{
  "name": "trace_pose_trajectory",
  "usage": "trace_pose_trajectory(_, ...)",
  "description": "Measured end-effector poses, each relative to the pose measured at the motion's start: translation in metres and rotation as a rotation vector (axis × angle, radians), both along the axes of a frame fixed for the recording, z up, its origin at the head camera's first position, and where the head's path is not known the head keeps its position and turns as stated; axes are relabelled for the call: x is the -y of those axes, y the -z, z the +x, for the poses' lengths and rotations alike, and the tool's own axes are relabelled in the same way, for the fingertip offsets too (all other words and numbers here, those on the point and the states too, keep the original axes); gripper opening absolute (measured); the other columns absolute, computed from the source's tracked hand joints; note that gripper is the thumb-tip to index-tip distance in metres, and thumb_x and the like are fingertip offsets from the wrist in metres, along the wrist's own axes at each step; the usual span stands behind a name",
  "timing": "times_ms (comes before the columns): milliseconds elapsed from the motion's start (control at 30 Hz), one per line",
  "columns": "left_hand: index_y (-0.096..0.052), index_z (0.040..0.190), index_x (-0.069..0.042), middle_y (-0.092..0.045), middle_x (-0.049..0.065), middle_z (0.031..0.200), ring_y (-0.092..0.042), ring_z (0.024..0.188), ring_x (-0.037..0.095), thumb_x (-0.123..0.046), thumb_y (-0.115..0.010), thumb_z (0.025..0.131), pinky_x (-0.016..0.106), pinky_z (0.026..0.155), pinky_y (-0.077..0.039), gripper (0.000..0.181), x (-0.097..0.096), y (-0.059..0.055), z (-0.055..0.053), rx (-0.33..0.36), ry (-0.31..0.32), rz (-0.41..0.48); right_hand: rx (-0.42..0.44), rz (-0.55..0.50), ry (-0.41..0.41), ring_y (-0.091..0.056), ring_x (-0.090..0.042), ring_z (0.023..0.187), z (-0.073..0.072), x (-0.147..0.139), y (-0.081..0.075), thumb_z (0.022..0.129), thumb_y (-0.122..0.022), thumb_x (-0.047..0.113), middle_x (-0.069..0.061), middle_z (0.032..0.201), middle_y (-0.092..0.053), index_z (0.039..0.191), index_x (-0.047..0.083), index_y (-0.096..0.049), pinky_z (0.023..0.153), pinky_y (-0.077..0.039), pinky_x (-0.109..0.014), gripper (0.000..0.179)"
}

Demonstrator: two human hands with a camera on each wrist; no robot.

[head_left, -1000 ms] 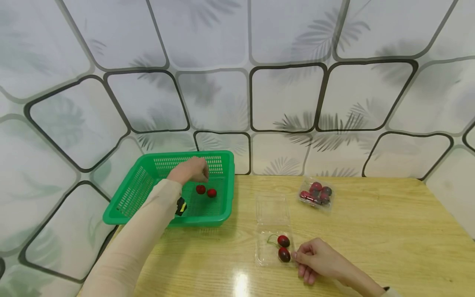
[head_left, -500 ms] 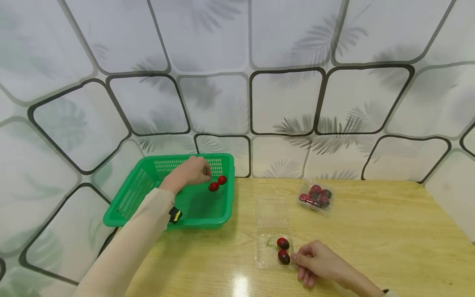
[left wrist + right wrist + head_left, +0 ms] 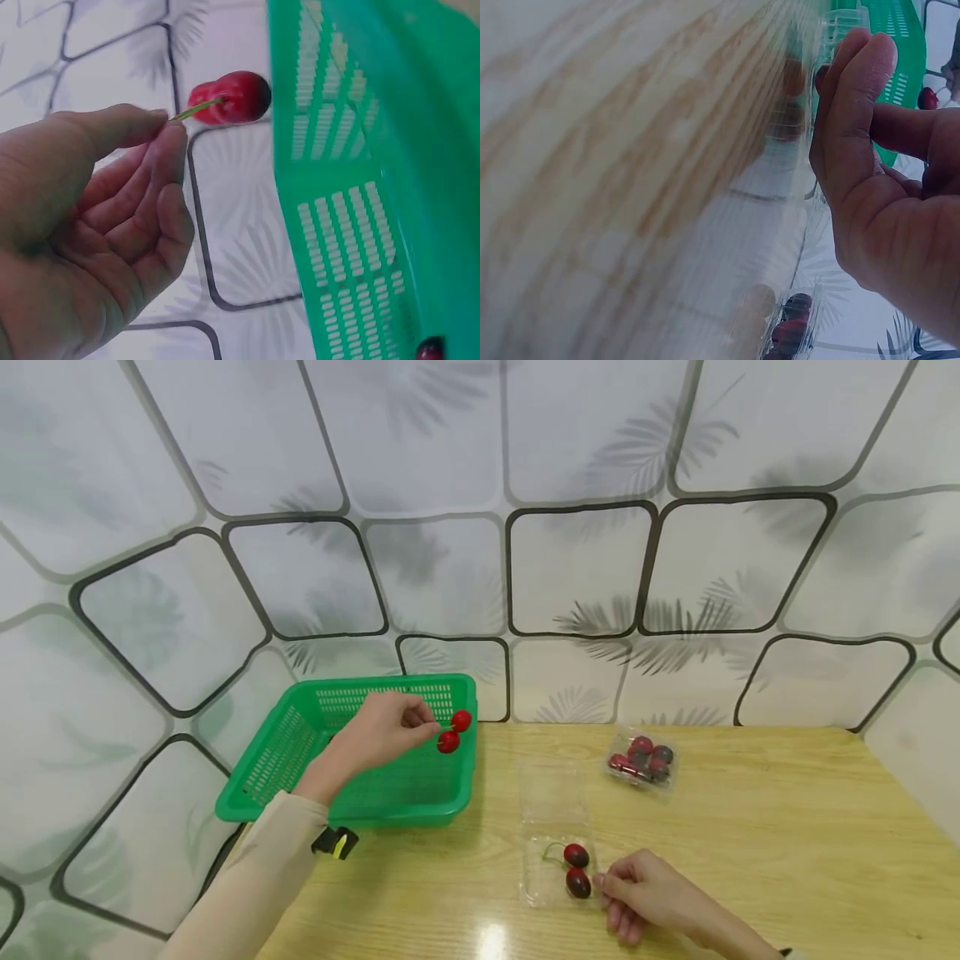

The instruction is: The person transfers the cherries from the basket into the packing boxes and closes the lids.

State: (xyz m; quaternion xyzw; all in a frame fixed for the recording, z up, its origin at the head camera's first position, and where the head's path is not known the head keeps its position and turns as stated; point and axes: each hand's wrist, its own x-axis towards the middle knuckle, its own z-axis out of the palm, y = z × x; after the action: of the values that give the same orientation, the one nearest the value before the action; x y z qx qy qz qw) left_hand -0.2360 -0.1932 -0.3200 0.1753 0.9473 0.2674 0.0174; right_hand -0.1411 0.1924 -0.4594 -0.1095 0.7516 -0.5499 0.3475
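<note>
My left hand is over the right part of the green basket, pinching green stems between thumb and forefinger. From them hang two bright red cherries, overlapping in the left wrist view, where one stem shows clearly. On the table lies an opened clear plastic clamshell box with two dark red cherries inside, one with a visible stem. My right hand holds that box's right edge at the fingertips. In the right wrist view its fingers hide part of the box.
A closed clear box filled with several cherries stands farther back on the wooden table. Behind the table rises a patterned wall. Another dark cherry shows at the basket in the left wrist view.
My left hand has lifted the two cherries from low in the basket and carried them right, towards its right rim. The right hand has stayed at the box's edge.
</note>
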Motion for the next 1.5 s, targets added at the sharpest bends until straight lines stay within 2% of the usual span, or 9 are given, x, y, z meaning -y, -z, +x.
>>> trace_pose_trajectory(100, -0.075, 0.097, -0.018, -0.076, -0.006, 0.088, -0.070, 0.081, 0.009, -0.027, -0.068, 0.098, 0.032, 0.074, -0.057, 0.011, -0.003, 0.001, 0.013, -0.013, -0.030, 0.079, 0.010, -0.011, 0.004, -0.066, -0.008, 0.055, 0.001, 0.001, -0.001, 0.107, -0.054, 0.022, -0.003, 0.069, -0.070, 0.091, -0.004, -0.067, 0.052, -0.055, -0.020, 0.034)
trace_pose_trajectory(200, -0.075, 0.098, -0.021, -0.075, -0.007, 0.085, -0.071, 0.080, 0.010, -0.027, -0.069, 0.098, 0.033, 0.073, -0.056, 0.008, -0.008, 0.004, 0.027, 0.005, -0.046, 0.159, 0.017, -0.028, 0.009, -0.066, -0.008, 0.054, 0.002, 0.002, 0.000, 0.107, -0.054, 0.022, -0.003, 0.069, -0.070, 0.090, -0.004, -0.067, 0.052, -0.055, -0.019, 0.033)
trace_pose_trajectory(333, -0.075, 0.099, -0.021, -0.075, -0.003, 0.085, -0.072, 0.079, 0.015, -0.026, -0.069, 0.099, 0.031, 0.071, -0.056, 0.008, -0.016, 0.009, 0.041, 0.054, -0.034, 0.239, 0.017, -0.041, 0.008, -0.066, -0.007, 0.054, 0.002, 0.003, 0.000, 0.107, -0.054, 0.021, -0.003, 0.069, -0.070, 0.089, -0.005, -0.067, 0.051, -0.055, -0.019, 0.034)
trace_pose_trajectory(467, -0.076, 0.100, -0.016, -0.075, -0.002, 0.086, -0.072, 0.081, 0.018, -0.024, -0.070, 0.098, 0.028, 0.072, -0.056, 0.010, -0.026, 0.015, 0.049, 0.083, -0.010, 0.278, 0.012, -0.033, 0.006, -0.065, -0.007, 0.054, 0.001, 0.004, -0.001, 0.107, -0.054, 0.021, -0.002, 0.069, -0.070, 0.089, -0.005, -0.067, 0.051, -0.054, -0.018, 0.033)
trace_pose_trajectory(667, -0.076, 0.099, -0.015, -0.075, -0.002, 0.086, -0.071, 0.078, 0.012, -0.020, -0.069, 0.099, 0.024, 0.071, -0.056, 0.009, -0.040, 0.025, 0.057, 0.115, 0.029, 0.298, 0.015, -0.012, 0.006, -0.065, -0.007, 0.055, 0.000, 0.005, -0.002, 0.107, -0.054, 0.020, -0.002, 0.069, -0.069, 0.090, -0.004, -0.067, 0.052, -0.055, -0.019, 0.033)
trace_pose_trajectory(1100, -0.077, 0.093, -0.015, -0.076, -0.003, 0.080, -0.071, 0.071, 0.005, -0.012, -0.071, 0.096, 0.021, 0.061, -0.053, 0.008, -0.068, 0.043, 0.069, 0.173, 0.073, 0.314, 0.027, 0.025, 0.019, -0.065, -0.008, 0.056, 0.001, 0.003, -0.002, 0.107, -0.054, 0.021, -0.002, 0.068, -0.069, 0.091, -0.003, -0.068, 0.052, -0.055, -0.021, 0.032)
trace_pose_trajectory(1267, -0.078, 0.093, -0.012, -0.077, 0.000, 0.080, -0.074, 0.072, 0.012, -0.011, -0.071, 0.095, 0.021, 0.055, -0.048, 0.007, -0.080, 0.051, 0.074, 0.206, 0.078, 0.316, 0.024, 0.010, 0.015, -0.065, -0.008, 0.057, 0.001, 0.003, -0.002, 0.107, -0.054, 0.021, -0.002, 0.068, -0.069, 0.090, -0.003, -0.068, 0.052, -0.055, -0.021, 0.033)
trace_pose_trajectory(1500, -0.077, 0.095, -0.004, -0.078, 0.007, 0.083, -0.076, 0.075, 0.024, -0.010, -0.070, 0.095, 0.020, 0.057, -0.049, 0.009, -0.094, 0.065, 0.078, 0.250, 0.076, 0.339, 0.028, 0.005, 0.012, -0.065, -0.008, 0.057, 0.002, 0.003, -0.003, 0.107, -0.054, 0.022, -0.002, 0.069, -0.069, 0.091, -0.004, -0.068, 0.053, -0.056, -0.021, 0.033)
